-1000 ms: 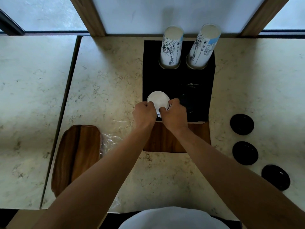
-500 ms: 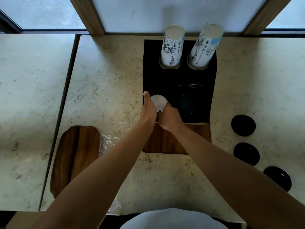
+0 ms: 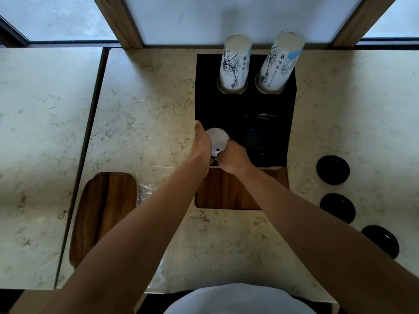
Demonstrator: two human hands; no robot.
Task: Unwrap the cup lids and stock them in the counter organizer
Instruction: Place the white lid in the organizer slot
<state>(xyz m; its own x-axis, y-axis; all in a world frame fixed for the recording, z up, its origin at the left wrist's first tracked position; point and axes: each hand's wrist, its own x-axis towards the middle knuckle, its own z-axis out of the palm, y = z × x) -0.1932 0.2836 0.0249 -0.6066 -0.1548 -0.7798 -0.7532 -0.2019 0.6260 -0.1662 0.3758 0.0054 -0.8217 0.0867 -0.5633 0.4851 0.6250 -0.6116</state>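
Marble counter (image 3: 140, 105) stretches bare on the far left, with a seam running down it, and nearer me a wooden tray (image 3: 102, 214) sits beside the crumpled clear wrapper (image 3: 147, 193), so that side has plenty of room if I need to pull back. Moving right, my left hand (image 3: 201, 143) stands edge-on against the left side of the white lids (image 3: 216, 138), thumb pointing away from me and its fingers hidden, so how far they curl I cannot tell. The lids sit in the near-left well of the black organizer (image 3: 226, 109). My right hand (image 3: 233, 157) is curled loosely at the lids' near-right rim, fingertips tucked under where I can't see them. I judge the risk is the stack going in crooked: if one hand presses before the other, the lids could tilt, jam on the well's edge or fan apart. The black lids (image 3: 256, 141) in the neighbouring well are just beside my right knuckles, and a careless nudge might unseat them. Farther back, the two tall cup stacks (image 3: 235, 64) stand clear of my hands. On the right, three black lids (image 3: 332, 169) lie loose in a row, well apart from the organizer, leaving open counter around them.
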